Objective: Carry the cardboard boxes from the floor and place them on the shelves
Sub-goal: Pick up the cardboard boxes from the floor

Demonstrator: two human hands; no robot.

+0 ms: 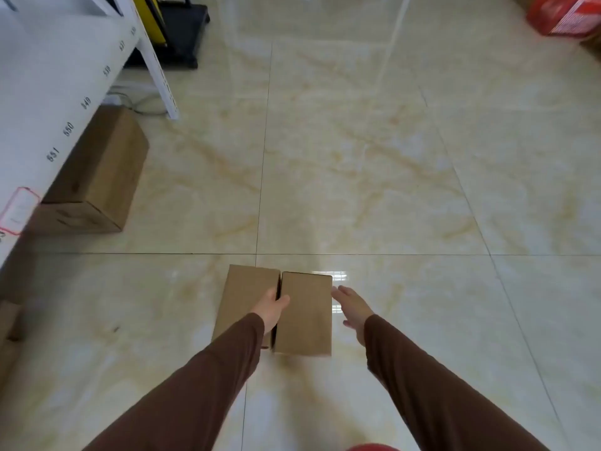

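A white shelf (48, 92) with small numbers on its edge stands at the left. A bigger brown box (97, 177) sits on the floor (390, 157) partly under it. A red bag (562, 14) lies far off at the top right. Two small cardboard boxes (305, 314) stand side by side on the floor, touching. The left hand (271, 309) reaches into the gap between them, thumb on the right box, fingers hidden. The right hand (353, 307) is open flat, just beside the right box.
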